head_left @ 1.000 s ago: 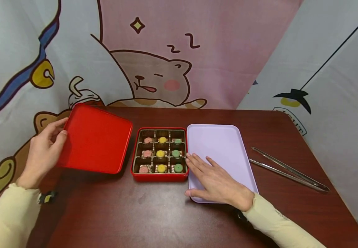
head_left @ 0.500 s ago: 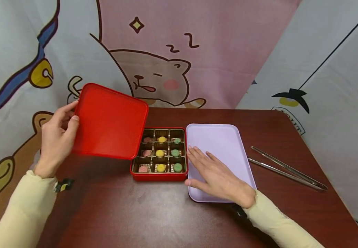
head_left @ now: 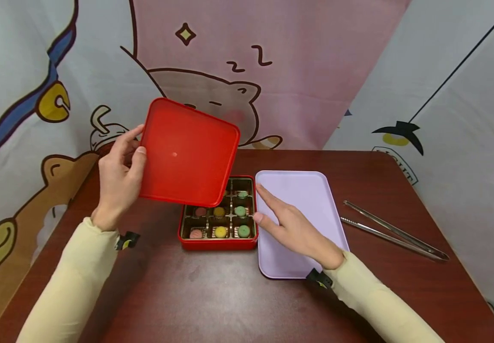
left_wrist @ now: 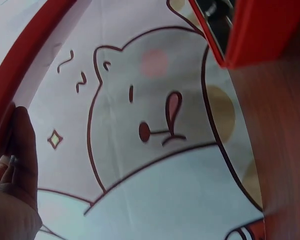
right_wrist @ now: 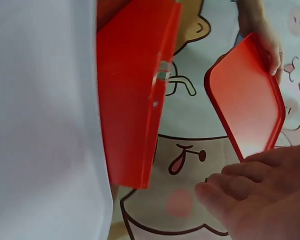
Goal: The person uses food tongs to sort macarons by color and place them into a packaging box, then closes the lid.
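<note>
My left hand (head_left: 120,176) grips the left edge of a red lid (head_left: 189,157), thumb on the near face. The lid is raised and tilted, and it overlaps the back left of a red box (head_left: 219,245). Inside the box, a gold divided insert bears small round sweets: pink (head_left: 196,234), yellow (head_left: 220,232) and green (head_left: 243,231). Some compartments are hidden behind the lid. With fingers straight, my right hand (head_left: 294,231) is over the lavender tray (head_left: 298,190), fingertips near the box's right edge. The right wrist view shows that hand (right_wrist: 270,195) holding nothing.
Metal tongs (head_left: 397,233) lie to the right of the tray on the dark wooden table (head_left: 212,295). A printed cartoon cloth (head_left: 315,71) hangs right behind the table's back edge.
My left hand has brought the lid up and rightward, from beside the box to over its back left part. My right hand has lifted slightly and turned on its side.
</note>
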Tool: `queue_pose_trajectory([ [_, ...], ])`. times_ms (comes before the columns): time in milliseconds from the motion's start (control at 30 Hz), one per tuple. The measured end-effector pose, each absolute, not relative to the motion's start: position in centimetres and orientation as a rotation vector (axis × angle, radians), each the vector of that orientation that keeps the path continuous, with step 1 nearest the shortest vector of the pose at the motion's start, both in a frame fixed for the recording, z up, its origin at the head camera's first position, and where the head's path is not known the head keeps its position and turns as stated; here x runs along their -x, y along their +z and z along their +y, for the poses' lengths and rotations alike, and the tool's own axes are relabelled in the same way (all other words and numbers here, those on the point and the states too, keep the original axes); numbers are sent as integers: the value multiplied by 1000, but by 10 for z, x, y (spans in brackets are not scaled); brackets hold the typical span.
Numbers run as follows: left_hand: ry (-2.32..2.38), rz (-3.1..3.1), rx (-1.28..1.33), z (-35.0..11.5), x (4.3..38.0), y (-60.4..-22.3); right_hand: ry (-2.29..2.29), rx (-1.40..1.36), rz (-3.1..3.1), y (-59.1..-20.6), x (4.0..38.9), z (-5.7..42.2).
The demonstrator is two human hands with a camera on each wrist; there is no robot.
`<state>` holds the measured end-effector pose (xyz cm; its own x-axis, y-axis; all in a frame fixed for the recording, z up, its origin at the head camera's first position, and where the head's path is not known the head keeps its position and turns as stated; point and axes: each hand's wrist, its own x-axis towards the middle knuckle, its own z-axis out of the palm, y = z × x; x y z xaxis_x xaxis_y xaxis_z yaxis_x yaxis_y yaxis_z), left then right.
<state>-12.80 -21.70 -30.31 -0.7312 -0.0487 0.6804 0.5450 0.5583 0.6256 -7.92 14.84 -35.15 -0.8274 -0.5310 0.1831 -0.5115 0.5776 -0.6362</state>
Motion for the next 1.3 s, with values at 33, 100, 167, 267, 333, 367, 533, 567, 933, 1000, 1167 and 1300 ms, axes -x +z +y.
queue_pose_trajectory([
  [33, -1164, -2126, 413, -213, 130, -303, -1152, 880, 2743, -350, 82, 147],
  [100, -1170, -2116, 441, -204, 133, -303, -1244, 819, 2701, -349, 88, 145],
  [167, -1168, -2109, 464, -197, 135, -304, -1348, 762, 2644, -348, 94, 143],
  [267, -1168, -2102, 499, -188, 138, -305, -1495, 705, 2541, -347, 103, 140],
  [333, -1175, -2094, 517, -183, 139, -306, -1584, 683, 2467, -345, 109, 136],
  [367, -1177, -2093, 524, -181, 140, -307, -1617, 674, 2439, -344, 111, 135],
  [533, -1187, -2082, 540, -175, 143, -310, -1724, 663, 2366, -343, 121, 130],
  [567, -1187, -2080, 541, -174, 143, -311, -1744, 657, 2351, -343, 122, 130],
  [933, -1095, -1973, 608, -170, 149, -323, -2099, 484, 1962, -336, 128, 126],
  [1000, -1047, -1955, 635, -170, 150, -327, -2172, 459, 1872, -334, 128, 125],
  [1167, -993, -1955, 678, -172, 150, -336, -2293, 477, 1743, -332, 129, 122],
  [1300, -1010, -1976, 710, -173, 147, -339, -2386, 507, 1692, -332, 130, 120],
])
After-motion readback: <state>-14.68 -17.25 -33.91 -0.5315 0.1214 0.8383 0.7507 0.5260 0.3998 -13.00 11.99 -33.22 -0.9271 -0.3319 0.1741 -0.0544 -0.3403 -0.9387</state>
